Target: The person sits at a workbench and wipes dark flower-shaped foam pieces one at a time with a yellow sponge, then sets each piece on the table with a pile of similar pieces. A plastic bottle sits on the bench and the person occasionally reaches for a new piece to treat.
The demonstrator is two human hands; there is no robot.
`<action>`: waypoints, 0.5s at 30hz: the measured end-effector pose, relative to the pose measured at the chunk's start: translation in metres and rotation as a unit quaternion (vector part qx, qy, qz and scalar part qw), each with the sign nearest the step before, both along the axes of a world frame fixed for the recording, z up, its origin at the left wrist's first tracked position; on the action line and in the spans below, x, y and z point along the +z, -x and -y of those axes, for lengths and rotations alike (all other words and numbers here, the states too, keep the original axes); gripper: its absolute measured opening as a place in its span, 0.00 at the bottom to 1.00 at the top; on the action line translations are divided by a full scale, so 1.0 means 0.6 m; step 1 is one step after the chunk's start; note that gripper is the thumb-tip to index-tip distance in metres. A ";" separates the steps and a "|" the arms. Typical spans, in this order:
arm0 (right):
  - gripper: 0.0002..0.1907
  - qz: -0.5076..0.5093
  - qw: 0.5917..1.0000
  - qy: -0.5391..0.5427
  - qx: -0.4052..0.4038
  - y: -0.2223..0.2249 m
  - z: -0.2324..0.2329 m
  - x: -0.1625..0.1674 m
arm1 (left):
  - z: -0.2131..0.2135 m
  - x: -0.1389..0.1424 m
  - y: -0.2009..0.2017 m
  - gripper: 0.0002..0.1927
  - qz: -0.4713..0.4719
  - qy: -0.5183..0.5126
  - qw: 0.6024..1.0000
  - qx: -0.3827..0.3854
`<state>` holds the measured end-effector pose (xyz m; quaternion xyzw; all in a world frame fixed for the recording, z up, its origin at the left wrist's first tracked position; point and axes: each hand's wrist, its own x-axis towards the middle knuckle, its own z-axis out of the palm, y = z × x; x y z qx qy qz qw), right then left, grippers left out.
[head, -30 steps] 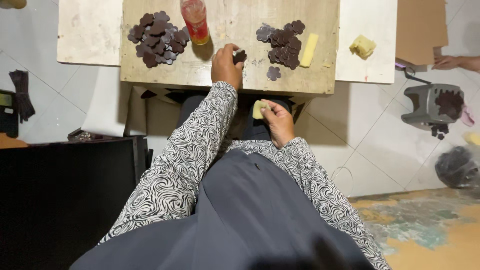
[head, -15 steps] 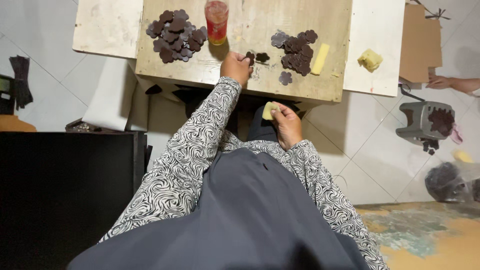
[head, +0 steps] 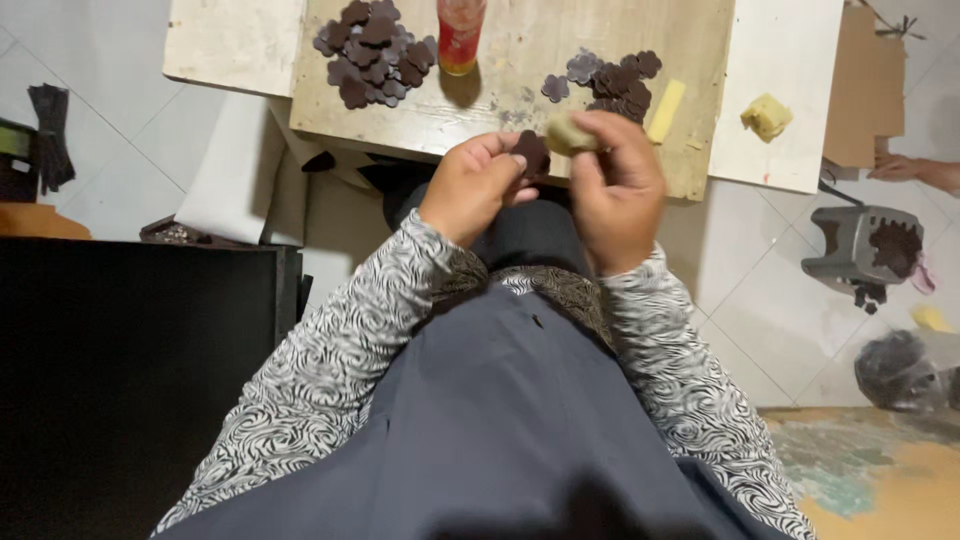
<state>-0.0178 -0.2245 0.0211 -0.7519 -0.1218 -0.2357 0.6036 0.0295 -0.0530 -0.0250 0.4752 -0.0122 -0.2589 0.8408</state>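
Your left hand [head: 478,185] pinches a dark flower-shaped piece [head: 531,153] just off the table's [head: 520,70] near edge; your right hand [head: 615,185] is closed on a yellow sponge [head: 562,132] touching it.

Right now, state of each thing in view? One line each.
Left hand: shut, pinching a dark flower-shaped piece.
Right hand: shut on a yellow sponge, touching the piece.
Left pile: loose heap on the board.
Right pile: loose heap, one piece apart.
Bottle: upright; top out of frame.
Yellow stick: lying flat by the right pile.
Spare sponge: lying on the white panel, untouched.
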 end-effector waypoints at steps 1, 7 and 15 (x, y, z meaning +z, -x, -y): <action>0.16 0.040 0.993 0.112 -0.003 -0.003 -0.016 0.011 | -0.005 0.003 0.008 0.13 0.026 0.029 0.999 0.006; 0.16 0.118 0.950 0.290 -0.005 0.000 -0.064 0.039 | -0.039 0.013 0.051 0.15 0.134 -0.045 0.988 0.060; 0.16 0.084 0.964 0.251 -0.042 0.020 -0.055 0.068 | -0.065 0.047 0.059 0.17 0.066 -0.017 0.997 0.039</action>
